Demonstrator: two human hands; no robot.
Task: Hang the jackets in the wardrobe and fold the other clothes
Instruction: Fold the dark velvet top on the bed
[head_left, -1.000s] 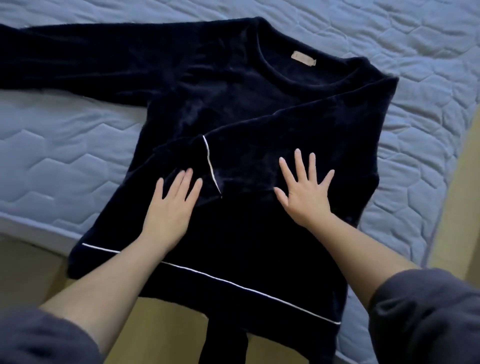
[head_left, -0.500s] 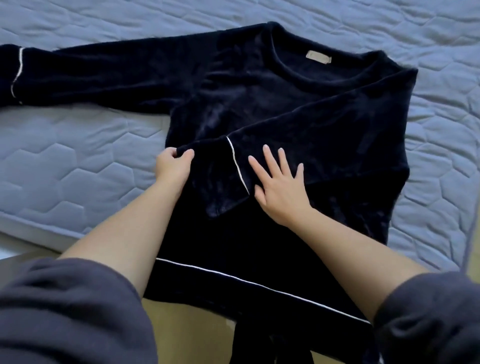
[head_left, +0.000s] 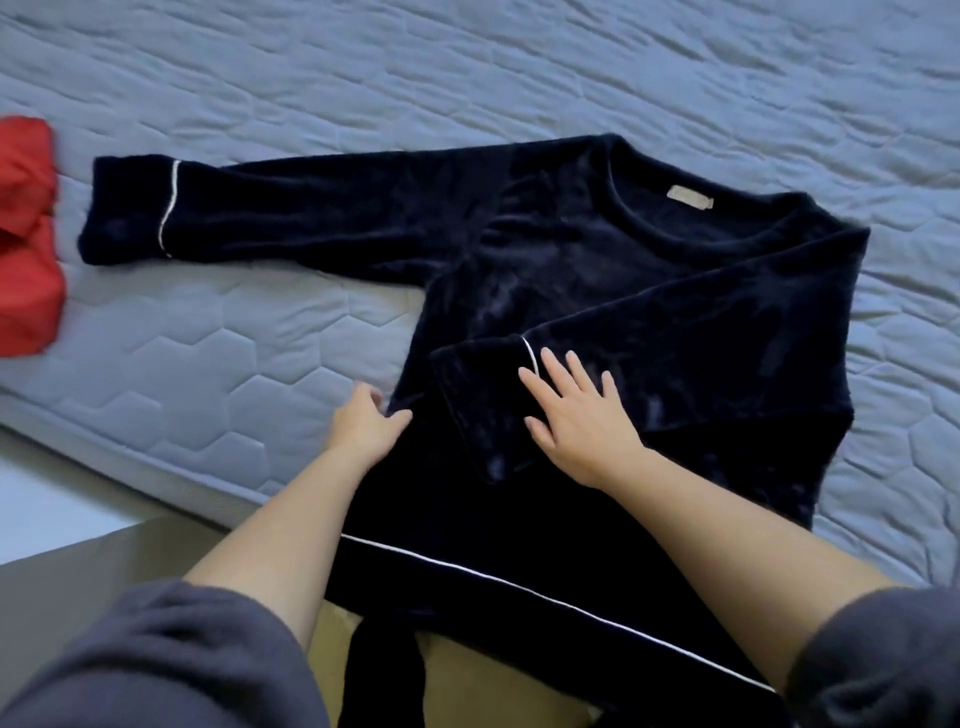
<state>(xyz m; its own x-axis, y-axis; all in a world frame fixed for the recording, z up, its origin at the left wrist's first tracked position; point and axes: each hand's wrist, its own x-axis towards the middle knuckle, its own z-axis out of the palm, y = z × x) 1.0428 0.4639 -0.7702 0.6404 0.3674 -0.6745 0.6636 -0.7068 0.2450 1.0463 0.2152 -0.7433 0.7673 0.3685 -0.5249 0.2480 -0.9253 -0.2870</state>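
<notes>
navy top (head_left: 623, 291) on bed (head_left: 260, 364), sleeve-folding stage. left grip (head_left: 366, 426) pinches its side edge; right grip (head_left: 576, 421) lies flat, splayed, on folded cuff (head_left: 483, 384). next, likely: outstretched sleeve (head_left: 270, 208) inward.

A grey-blue hexagon-quilted mattress (head_left: 156, 364) is filling the view; pale floor (head_left: 52, 499), possibly tiled, is showing at lower left.

A home bedroom: quilted mattress (head_left: 208, 374), clothes.

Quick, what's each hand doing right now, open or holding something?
Left hand: pinching the side edge of the dark navy velvety long-sleeved top.
Right hand: open, flat on the top's folded-over sleeve.
</notes>
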